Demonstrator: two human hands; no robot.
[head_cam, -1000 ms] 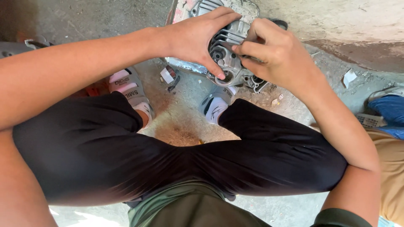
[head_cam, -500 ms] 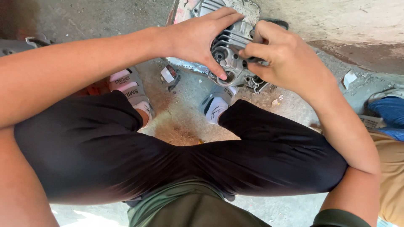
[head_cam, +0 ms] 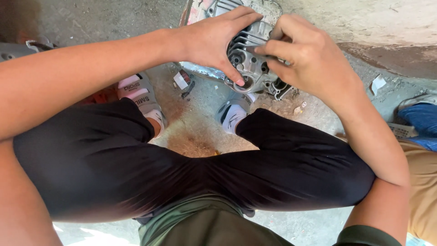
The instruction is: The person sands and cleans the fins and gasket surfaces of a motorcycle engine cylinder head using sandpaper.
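Hands are both clamped on a finned metal engine part [head_cam: 249, 64], held over the dusty concrete floor [head_cam: 195, 123]: left hand [head_cam: 214, 41] gripping its side, right hand [head_cam: 307, 57] pinching the top fins.

free: bare concrete floor [head_cam: 91, 20] upper left | blocked: finned engine part [head_cam: 248, 50] top centre, black-trousered knees [head_cam: 191, 173] across middle, scraps [head_cam: 182, 81] between

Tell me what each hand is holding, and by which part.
Both grip the finned metal engine part. The left hand clasps its left side, thumb on the front face. The right hand pinches at its fins; whether it holds a small tool cannot be told.
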